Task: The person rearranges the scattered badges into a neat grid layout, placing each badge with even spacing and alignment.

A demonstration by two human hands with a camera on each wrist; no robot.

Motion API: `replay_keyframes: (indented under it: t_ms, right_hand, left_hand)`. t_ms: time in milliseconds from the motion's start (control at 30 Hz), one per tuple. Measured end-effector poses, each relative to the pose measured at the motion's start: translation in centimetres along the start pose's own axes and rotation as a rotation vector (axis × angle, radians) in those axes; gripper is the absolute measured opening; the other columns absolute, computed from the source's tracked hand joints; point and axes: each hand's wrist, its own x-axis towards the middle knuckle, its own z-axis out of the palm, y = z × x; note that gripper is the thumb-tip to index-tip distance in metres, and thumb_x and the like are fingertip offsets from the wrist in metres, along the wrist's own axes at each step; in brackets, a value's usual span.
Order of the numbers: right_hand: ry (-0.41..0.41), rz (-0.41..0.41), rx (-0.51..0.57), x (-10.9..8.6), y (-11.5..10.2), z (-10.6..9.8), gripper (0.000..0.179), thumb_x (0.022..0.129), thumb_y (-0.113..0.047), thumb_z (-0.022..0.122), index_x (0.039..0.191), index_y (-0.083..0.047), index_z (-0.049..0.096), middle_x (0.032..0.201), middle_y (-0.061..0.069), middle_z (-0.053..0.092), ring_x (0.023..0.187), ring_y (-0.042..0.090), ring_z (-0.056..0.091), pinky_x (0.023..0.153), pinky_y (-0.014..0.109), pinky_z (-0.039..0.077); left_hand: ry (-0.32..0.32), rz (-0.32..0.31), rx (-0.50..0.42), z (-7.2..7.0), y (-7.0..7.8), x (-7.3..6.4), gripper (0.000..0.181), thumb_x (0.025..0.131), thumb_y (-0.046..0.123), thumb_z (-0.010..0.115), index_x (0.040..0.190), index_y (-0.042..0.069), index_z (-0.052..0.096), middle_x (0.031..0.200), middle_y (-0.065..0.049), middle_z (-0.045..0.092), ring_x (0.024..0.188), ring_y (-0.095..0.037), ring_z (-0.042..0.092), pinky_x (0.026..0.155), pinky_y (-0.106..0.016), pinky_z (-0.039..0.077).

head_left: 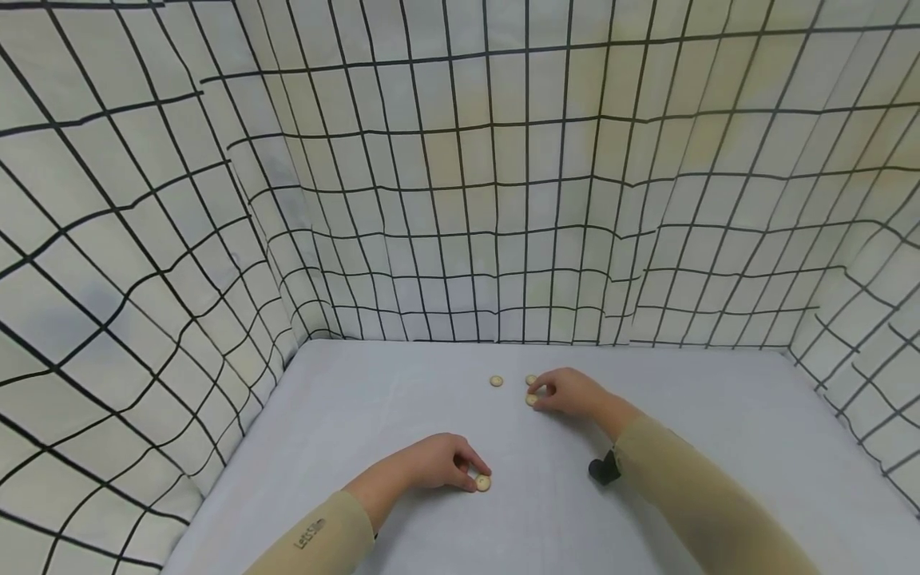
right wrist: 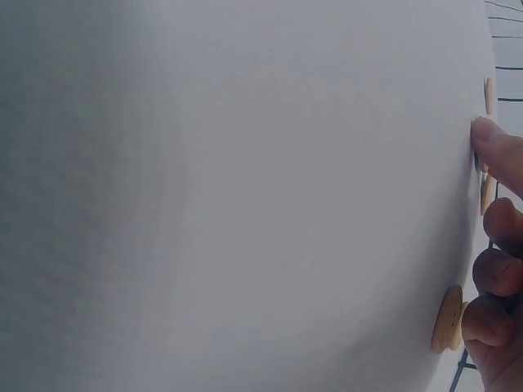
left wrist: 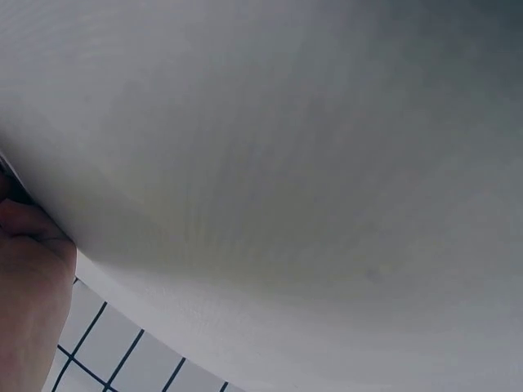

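Observation:
Several round, pale wooden buttons lie on a white-covered table. In the head view, my left hand point(head_left: 434, 461) pinches one button point(head_left: 483, 482) at its edge between thumb and index finger, low over the cloth. Farther off and to the right, my right hand point(head_left: 571, 393) has thumb and index fingertip on either side of another button point(head_left: 532, 399). Just behind that one lies a button point(head_left: 531, 379), and a further button point(head_left: 497, 381) sits to its left. The right wrist view shows a button point(right wrist: 447, 318) with small holes, near the curled fingers point(right wrist: 498, 269). Only part of the left hand point(left wrist: 33, 302) appears in its wrist view.
White cloth point(head_left: 402, 383) covers the table. White walls with a black grid net point(head_left: 460, 200) rise behind and along both sides. A small black device point(head_left: 605, 468) sits at the right wrist, by the beige sleeve point(head_left: 704, 487).

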Motion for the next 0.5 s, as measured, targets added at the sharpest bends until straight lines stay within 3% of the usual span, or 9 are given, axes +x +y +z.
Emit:
replay_keyframes:
  t_ms: [267, 500]
  right_hand:
    - [0.021, -0.005, 0.003, 0.0, 0.4, -0.3, 0.026, 0.086, -0.035, 0.077, 0.111, -0.03, 0.075, 0.089, -0.005, 0.06, 0.081, 0.015, 0.051, 0.07, 0.033, 0.042]
    - [0.032, 0.013, 0.042, -0.4, 0.4, -1.1, 0.027, 0.086, -0.034, 0.078, 0.113, -0.028, 0.075, 0.082, -0.001, 0.059, 0.073, 0.017, 0.052, 0.063, 0.032, 0.043]
  left_hand:
    - [0.015, -0.015, -0.001, 0.3, -0.4, 0.3, 0.02, 0.081, 0.019, 0.082, 0.098, 0.029, 0.08, 0.079, 0.007, 0.058, 0.072, -0.007, 0.05, 0.066, -0.024, 0.042]
    - [0.015, -0.022, -0.004, 0.3, -0.4, 0.3, 0.02, 0.081, 0.019, 0.083, 0.097, 0.03, 0.08, 0.079, 0.006, 0.058, 0.072, -0.008, 0.05, 0.066, -0.025, 0.042]
